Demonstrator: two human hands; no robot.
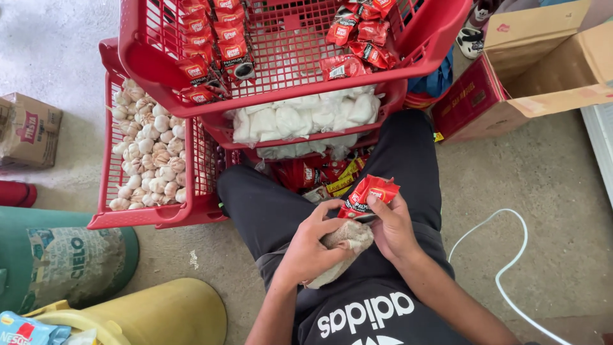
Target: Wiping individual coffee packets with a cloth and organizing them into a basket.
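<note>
My right hand (pixel 394 227) holds a strip of small red sachets (pixel 368 193) over my lap. My left hand (pixel 314 246) grips a beige cloth (pixel 348 237) and presses it against the lower end of the strip. Directly in front of me, the top red plastic basket (pixel 290 86) holds more red sachet strips (pixel 216 46) laid on its mesh floor. Another bunch of red sachets (pixel 359 38) lies at its right side.
Stacked red baskets below hold white bagged goods (pixel 306 118) and garlic bulbs (pixel 150 153). An open cardboard box (pixel 543 64) stands at right, a small box (pixel 29 131) at left. A white cable (pixel 511 255) curls on the floor; green and yellow containers (pixel 96 281) sit lower left.
</note>
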